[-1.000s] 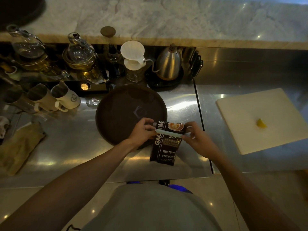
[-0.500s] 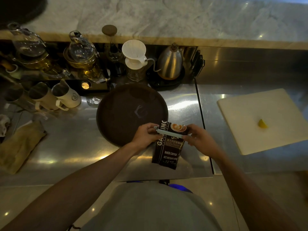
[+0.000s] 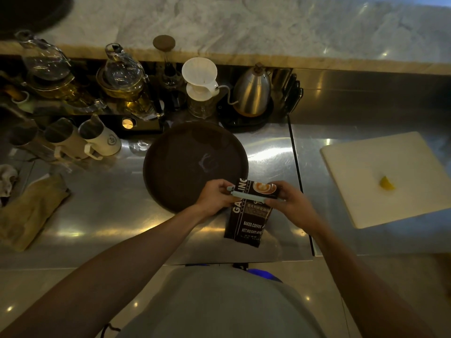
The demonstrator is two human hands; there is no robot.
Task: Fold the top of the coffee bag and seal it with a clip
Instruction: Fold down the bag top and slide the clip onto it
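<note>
At centre frame, I pinch a pale clip [image 3: 253, 197] across the bag [image 3: 249, 220] top, left hand [image 3: 216, 197] and right hand [image 3: 289, 203] closed on its ends, above the steel counter [image 3: 109, 215].

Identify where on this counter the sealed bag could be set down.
Free: bare steel between the folded cloth and round tray, and between the tray and cutting board. Crowded: the back-left, with glass teapots, pitchers and kettle.
</note>
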